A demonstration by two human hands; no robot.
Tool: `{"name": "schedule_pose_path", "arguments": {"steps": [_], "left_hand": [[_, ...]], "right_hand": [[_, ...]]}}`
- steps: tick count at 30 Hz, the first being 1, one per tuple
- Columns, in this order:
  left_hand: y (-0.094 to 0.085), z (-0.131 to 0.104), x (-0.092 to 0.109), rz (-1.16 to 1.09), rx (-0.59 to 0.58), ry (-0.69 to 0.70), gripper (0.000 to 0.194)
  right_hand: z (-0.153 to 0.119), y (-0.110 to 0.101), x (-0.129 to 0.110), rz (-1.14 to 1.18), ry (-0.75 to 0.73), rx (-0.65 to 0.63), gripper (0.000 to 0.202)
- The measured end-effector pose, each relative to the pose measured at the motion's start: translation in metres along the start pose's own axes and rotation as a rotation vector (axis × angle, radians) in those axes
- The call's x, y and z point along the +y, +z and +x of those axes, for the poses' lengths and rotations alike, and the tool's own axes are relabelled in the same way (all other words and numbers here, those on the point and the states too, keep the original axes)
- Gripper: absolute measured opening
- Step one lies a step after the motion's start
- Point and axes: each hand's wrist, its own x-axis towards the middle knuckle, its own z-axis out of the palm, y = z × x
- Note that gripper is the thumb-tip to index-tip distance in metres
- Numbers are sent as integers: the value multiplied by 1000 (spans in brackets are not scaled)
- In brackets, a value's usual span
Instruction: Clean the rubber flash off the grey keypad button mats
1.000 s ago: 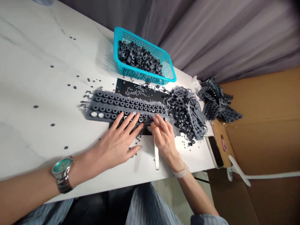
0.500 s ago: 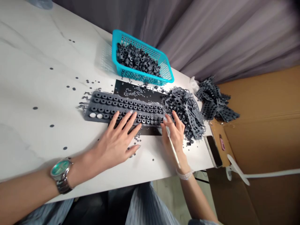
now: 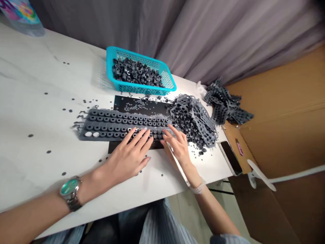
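A dark grey moulded rubber sheet [image 3: 106, 128], with rows of ring-shaped parts, lies across a black board [image 3: 118, 103]. Two white discs [image 3: 91, 134] show at its near left corner. My left hand [image 3: 127, 154] rests flat on the sheet's near edge, fingers spread, holding nothing. Beside it, at the sheet's right end, my right hand [image 3: 179, 147] is closed around a slim white pen-like tool [image 3: 180, 170]. The tool's back end slopes toward my wrist; its tip is hidden by my fingers.
Behind the sheet, a turquoise basket [image 3: 142, 89] holds many small black rings. To the right lie a heap of loose rings and perforated rubber scraps [image 3: 200, 117], more scraps [image 3: 223, 101] and a phone [image 3: 230, 158]. Small black discs [image 3: 48, 151] dot the table; a bottle [image 3: 25, 20] stands far left.
The whole view has shifted, so the basket and sheet appear lower and further left. My right hand has moved slightly left along the sheet with the tool. My left hand stays on the sheet.
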Motion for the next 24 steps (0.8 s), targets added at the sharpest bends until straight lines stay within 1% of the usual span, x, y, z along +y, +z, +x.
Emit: {"name": "schedule_pose_path", "arguments": {"steps": [4, 10, 16, 20, 24], "left_hand": [[7, 9, 3, 17, -54, -21, 53], [10, 7, 3, -13, -75, -24, 55], [12, 7, 2, -21, -94, -23, 57], [12, 7, 2, -16, -92, -25, 57], [11, 7, 3, -22, -96, -29, 58]], "right_hand": [[6, 7, 0, 35, -65, 22, 10], [8, 10, -3, 22, -95, -22, 4], [10, 6, -8, -12, -98, -113, 10], [14, 4, -5, -66, -166, -170, 15], [16, 8, -1, -106, -242, -189, 17]]}}
